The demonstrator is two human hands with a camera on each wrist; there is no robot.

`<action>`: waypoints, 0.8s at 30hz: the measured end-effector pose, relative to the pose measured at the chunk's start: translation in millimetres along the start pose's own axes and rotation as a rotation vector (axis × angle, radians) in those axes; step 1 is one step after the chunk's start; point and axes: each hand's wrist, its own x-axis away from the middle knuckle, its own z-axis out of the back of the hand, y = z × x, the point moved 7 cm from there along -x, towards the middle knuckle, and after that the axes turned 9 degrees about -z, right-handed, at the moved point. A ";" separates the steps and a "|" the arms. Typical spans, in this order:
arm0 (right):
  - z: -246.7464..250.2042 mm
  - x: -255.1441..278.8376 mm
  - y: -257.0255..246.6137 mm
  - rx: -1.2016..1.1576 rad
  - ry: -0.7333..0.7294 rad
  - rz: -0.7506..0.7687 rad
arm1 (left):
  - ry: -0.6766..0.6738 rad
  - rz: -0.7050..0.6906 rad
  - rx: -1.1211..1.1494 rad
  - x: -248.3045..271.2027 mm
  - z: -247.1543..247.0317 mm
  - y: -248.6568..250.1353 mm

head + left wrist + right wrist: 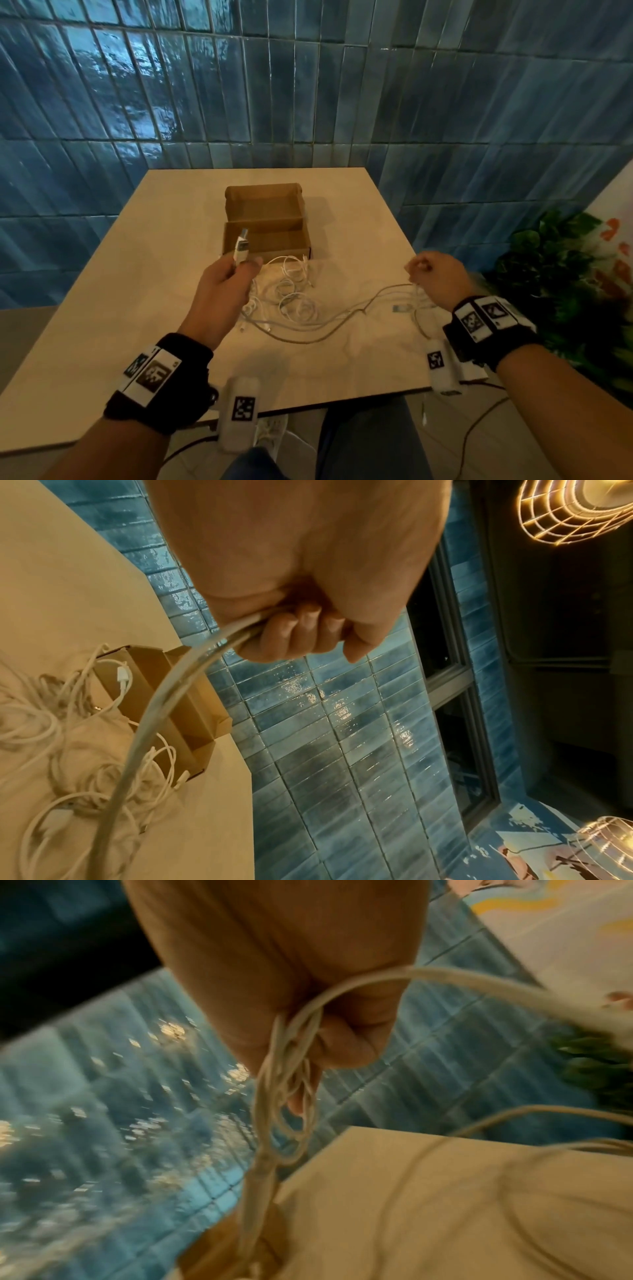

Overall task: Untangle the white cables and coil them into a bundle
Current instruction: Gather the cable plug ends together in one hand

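Note:
A tangle of white cables [291, 298] lies on the beige table [137, 308] in front of an open cardboard box [267, 222]. My left hand [229, 277] is raised above the tangle and grips one white cable just below its USB plug [241, 248], which sticks up out of the fist; in the left wrist view the cable [164, 696] arcs down from my curled fingers [301, 631]. My right hand [435, 274] is near the table's right edge and holds several loops of white cable [284, 1085]. Strands [342, 315] trail from it back to the tangle.
The box [178, 696] stands mid-table, its lid flap open toward the blue tiled wall [308, 85]. A green plant [565, 274] sits off the right edge. Dark cords [476, 428] run over the floor by my knees. The right wrist view is blurred.

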 end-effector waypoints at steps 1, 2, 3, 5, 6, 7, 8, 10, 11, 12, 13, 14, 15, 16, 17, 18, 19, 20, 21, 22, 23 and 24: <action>2.7 7.1 -18.9 -0.093 -0.026 0.070 | -0.002 0.008 -0.003 0.3 -1.7 0.5; 4.4 16.1 -38.4 -0.166 -0.065 0.127 | -0.008 0.017 0.004 0.8 -3.8 0.6; 4.3 25.5 -56.7 -0.228 -0.123 0.174 | -0.013 0.027 0.021 1.5 -6.1 0.6; -1.7 43.8 -87.2 -0.361 -0.285 0.232 | -0.014 0.044 0.056 2.8 -9.6 0.7; -5.4 50.9 -99.2 -0.416 -0.347 0.251 | -0.011 0.047 0.058 3.6 -10.8 0.8; -8.6 57.3 -109.8 -0.462 -0.391 0.268 | -0.011 0.047 0.044 4.5 -12.1 1.2; -12.5 60.9 -117.5 -0.495 -0.411 0.286 | -0.020 0.045 0.025 5.9 -13.9 1.9; -22.0 65.6 -128.5 -0.545 -0.414 0.303 | -0.048 0.045 0.009 9.3 -18.8 1.9; -26.9 67.2 -132.3 -0.569 -0.404 0.301 | -0.059 0.051 0.012 11.1 -21.0 1.4; -32.1 68.5 -135.2 -0.595 -0.393 0.297 | -0.072 0.058 0.021 13.1 -22.7 1.2; -36.8 70.4 -138.1 -0.622 -0.385 0.295 | -0.089 0.063 0.037 15.3 -24.8 1.7; -41.4 72.2 -140.5 -0.644 -0.380 0.298 | -0.112 0.067 0.049 17.2 -26.8 2.8; -45.1 74.6 -143.3 -0.661 -0.377 0.304 | -0.143 0.062 0.054 19.1 -29.4 5.4; -49.0 76.1 -145.2 -0.676 -0.376 0.310 | -0.178 0.048 0.047 21.0 -32.3 9.4; -52.8 77.8 -147.0 -0.691 -0.377 0.311 | -0.208 0.027 0.032 22.8 -35.2 13.3; -55.2 78.9 -147.8 -0.709 -0.377 0.309 | -0.222 0.006 0.014 23.7 -37.5 16.5; -58.1 80.0 -148.6 -0.720 -0.376 0.302 | -0.222 -0.008 0.004 24.1 -38.4 17.6; -60.9 80.1 -148.2 -0.728 -0.374 0.291 | -0.218 -0.017 0.002 24.4 -38.4 17.6; -63.3 80.2 -146.9 -0.722 -0.377 0.276 | -0.211 -0.022 0.006 24.6 -37.8 16.9; -66.6 79.9 -144.9 -0.700 -0.392 0.258 | -0.198 -0.022 0.011 24.4 -36.6 16.0; -70.4 80.2 -142.8 -0.664 -0.425 0.240 | -0.176 -0.018 0.024 24.1 -34.6 14.4; -75.0 80.7 -139.9 -0.624 -0.470 0.225 | -0.154 -0.014 0.041 23.7 -32.3 12.2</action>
